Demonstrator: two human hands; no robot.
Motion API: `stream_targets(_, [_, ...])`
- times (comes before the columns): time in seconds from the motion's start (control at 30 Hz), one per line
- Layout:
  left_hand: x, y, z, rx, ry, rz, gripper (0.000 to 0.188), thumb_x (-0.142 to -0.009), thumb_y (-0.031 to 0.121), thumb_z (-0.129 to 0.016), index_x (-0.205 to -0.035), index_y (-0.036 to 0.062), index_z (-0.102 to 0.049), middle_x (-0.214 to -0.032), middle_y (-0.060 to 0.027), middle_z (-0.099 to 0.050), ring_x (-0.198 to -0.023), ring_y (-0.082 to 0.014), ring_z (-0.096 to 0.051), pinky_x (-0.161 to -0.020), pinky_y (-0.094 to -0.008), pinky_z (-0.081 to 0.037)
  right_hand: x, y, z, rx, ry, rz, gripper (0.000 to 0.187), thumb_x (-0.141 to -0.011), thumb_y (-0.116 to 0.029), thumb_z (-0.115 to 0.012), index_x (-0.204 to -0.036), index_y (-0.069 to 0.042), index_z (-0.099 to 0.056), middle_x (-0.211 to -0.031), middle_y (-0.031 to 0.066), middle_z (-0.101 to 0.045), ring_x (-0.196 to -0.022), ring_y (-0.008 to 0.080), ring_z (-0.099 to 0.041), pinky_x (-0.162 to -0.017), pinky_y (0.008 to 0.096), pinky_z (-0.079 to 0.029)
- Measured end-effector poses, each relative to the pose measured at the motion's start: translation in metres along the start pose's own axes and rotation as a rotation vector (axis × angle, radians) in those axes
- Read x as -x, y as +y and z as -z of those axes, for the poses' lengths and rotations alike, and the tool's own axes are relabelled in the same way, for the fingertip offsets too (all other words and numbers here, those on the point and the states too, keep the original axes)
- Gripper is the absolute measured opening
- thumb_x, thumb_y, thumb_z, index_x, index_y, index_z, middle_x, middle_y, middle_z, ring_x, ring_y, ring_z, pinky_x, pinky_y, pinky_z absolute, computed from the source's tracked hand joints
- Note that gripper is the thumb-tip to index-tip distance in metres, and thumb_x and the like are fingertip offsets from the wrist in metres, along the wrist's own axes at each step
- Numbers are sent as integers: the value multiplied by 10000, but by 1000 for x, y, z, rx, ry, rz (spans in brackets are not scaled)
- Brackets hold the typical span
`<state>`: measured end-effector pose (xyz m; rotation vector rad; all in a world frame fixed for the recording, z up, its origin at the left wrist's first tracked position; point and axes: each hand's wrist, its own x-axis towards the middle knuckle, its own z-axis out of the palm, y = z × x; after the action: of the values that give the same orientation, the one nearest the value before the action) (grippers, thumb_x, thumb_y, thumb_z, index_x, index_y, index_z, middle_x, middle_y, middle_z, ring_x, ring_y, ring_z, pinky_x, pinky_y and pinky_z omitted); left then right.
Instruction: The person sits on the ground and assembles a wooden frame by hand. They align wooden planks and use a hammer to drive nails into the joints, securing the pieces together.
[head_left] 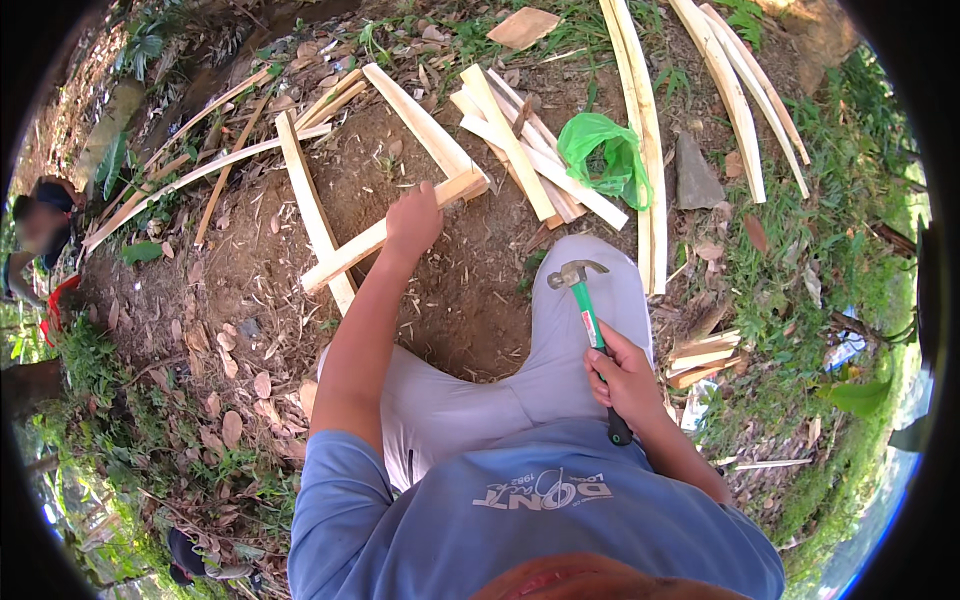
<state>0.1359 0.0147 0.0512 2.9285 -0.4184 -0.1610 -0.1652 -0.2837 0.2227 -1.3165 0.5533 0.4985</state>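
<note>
My left hand (413,222) is closed around a short wooden crosspiece (350,252), fingers wrapped over its middle. The crosspiece lies slantwise over the near ends of two longer wooden slats, one on the left (305,190) and one on the right (420,118). In my right hand (628,378) is a claw hammer (586,308), gripped by its green and black handle. Its metal head hangs above my right knee, apart from the wood. Whether any nail is in the crosspiece cannot be made out.
Beyond the frame lie loose slats (512,140) with a green plastic bag (590,130) beside them. Long boards (640,110) stretch away on the right, near a grey stone (695,175). Short wood pieces (703,355) rest by my right side. Another person (50,215) is at far left.
</note>
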Motion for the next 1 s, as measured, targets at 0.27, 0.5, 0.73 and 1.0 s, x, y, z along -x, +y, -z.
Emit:
stream_targets(0.27, [-25, 16, 32, -164, -100, -1, 278, -1029, 248, -682, -1208, 61, -581, -1092, -198, -775, -1067, -398, -771, -901, -522, -628, -2, 6, 27, -102, 17, 78, 637, -1106, -10, -547, -1714, -95, -378, -918, 28, -578, -586, 47, -450, -492, 236, -389])
stream_targets(0.5, [-20, 7, -21, -207, -175, 62, 164, -1070, 148, -567, -1206, 58, -578, -1098, -205, -775, -1049, -398, -786, -833, -506, -652, 7, 12, 55, -175, 92, 101, 602, -1048, 52, -528, -1636, -54, -462, -960, 48, -600, -580, 44, -456, -488, 241, -393])
stream_targets(0.73, [3, -12, -37, -160, -88, 101, 196, -1054, 134, -603, -1234, 69, -561, -1158, -195, -753, -1091, -390, -765, -869, -498, -646, 8, 21, 67, -118, 103, 181, 566, -976, 91, -485, -1538, 28, -516, -984, 74, -625, -589, 57, -472, -478, 238, -394])
stream_targets(1.0, [3, -28, -42, -210, -104, 112, 211, -1045, 133, -640, -1235, 83, -566, -1131, -178, -759, -1091, -361, -770, -890, -477, -641, -26, -1, 46, 21, 18, 204, 408, -1140, -57, -491, -1542, 13, -492, -1034, 77, -634, -576, 78, -491, -466, 241, -411])
